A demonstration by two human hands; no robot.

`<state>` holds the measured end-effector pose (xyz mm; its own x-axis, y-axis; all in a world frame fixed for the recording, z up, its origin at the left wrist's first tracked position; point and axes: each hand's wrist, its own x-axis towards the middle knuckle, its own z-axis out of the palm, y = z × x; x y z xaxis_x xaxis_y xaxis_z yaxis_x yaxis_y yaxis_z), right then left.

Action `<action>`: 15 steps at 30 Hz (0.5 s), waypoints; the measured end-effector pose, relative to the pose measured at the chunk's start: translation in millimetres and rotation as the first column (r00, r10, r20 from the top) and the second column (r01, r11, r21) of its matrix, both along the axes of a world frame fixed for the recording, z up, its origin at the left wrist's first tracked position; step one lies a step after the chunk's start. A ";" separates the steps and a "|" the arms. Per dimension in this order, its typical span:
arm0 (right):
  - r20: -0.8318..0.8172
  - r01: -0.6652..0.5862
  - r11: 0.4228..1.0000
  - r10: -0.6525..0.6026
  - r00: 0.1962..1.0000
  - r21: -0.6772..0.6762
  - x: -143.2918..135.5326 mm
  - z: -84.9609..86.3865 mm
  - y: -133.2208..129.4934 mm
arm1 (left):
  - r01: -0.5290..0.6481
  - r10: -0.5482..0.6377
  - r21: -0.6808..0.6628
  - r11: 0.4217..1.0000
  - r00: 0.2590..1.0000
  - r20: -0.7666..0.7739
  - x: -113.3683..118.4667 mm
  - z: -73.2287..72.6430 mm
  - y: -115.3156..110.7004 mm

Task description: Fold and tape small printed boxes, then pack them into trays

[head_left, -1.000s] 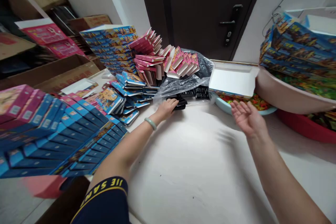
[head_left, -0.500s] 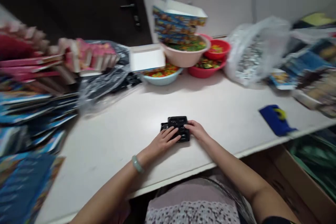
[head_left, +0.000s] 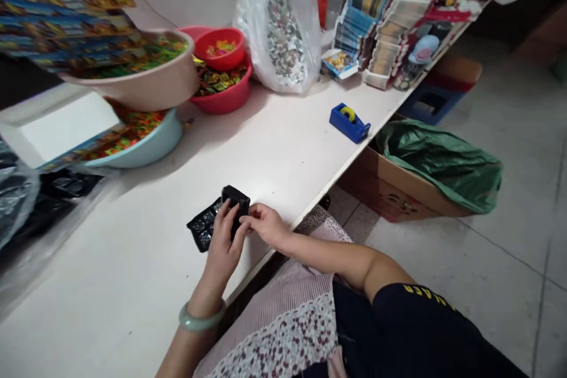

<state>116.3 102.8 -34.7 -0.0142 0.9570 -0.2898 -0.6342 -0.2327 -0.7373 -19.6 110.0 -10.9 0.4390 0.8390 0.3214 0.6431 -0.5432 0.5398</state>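
Near the table's front edge lies a black plastic tray (head_left: pixel 202 225) with several moulded compartments. A second black tray (head_left: pixel 236 194) is tilted up on its side at the right end of the first one. My left hand (head_left: pixel 225 242), with a pale green bangle at the wrist, has its fingers bent over the tilted tray and grips it. From the right, my right hand (head_left: pixel 264 224) pinches the same tray's edge between thumb and fingers. The lower part of the tilted tray is hidden behind my fingers.
Bowls of wrapped sweets, a pink one (head_left: pixel 177 80) and a light blue one (head_left: pixel 163 144), stand at the left with printed boxes. Behind are a clear bag (head_left: pixel 305 29) and stacked cartons (head_left: pixel 354 23). A blue tape dispenser (head_left: pixel 349 124) sits right, above a lined cardboard box (head_left: pixel 385 183).
My view has swung to the right. The upper tray lay flat over the other; now it is tipped up, with both hands on it.
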 end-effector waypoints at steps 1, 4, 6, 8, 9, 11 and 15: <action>-0.025 0.024 0.999 -0.024 0.999 0.022 -4.6 0.3 -4.7 | 0.012 -0.012 -0.014 1.000 1.000 0.013 1.4 0.5 -2.5; -0.036 0.030 0.999 -0.028 0.999 0.046 -10.1 -2.7 -13.6 | 0.017 -0.015 -0.039 0.999 0.998 0.055 -7.6 0.3 -7.7; -0.009 -0.007 0.999 0.008 1.000 0.052 -10.8 -5.9 -17.1 | -0.026 0.029 -0.045 0.999 0.996 0.087 -17.1 -1.4 -11.0; 0.035 -0.048 0.996 0.046 0.998 0.076 -11.2 -8.1 -19.8 | -0.067 0.072 -0.048 0.997 0.991 0.114 -23.9 -4.5 -15.9; 0.061 -0.063 0.994 0.058 0.996 0.088 -10.8 -8.4 -21.0 | -0.081 0.087 -0.054 0.995 0.989 0.117 -25.5 -6.3 -18.9; 0.118 -0.090 0.990 0.078 0.990 0.108 -7.2 -7.4 -22.3 | -0.105 0.111 -0.059 0.993 0.988 0.110 -24.5 -9.7 -24.5; 0.257 -0.151 0.975 0.107 0.961 0.160 17.0 1.3 -17.3 | -0.129 0.126 0.036 0.991 0.988 0.088 -6.4 -7.5 -23.2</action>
<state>133.3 85.5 -33.4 -0.0906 0.9878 -0.1266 -0.4019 -0.1526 -0.9029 -26.0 86.8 -18.4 0.2988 0.8716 0.3885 0.6609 -0.4827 0.5746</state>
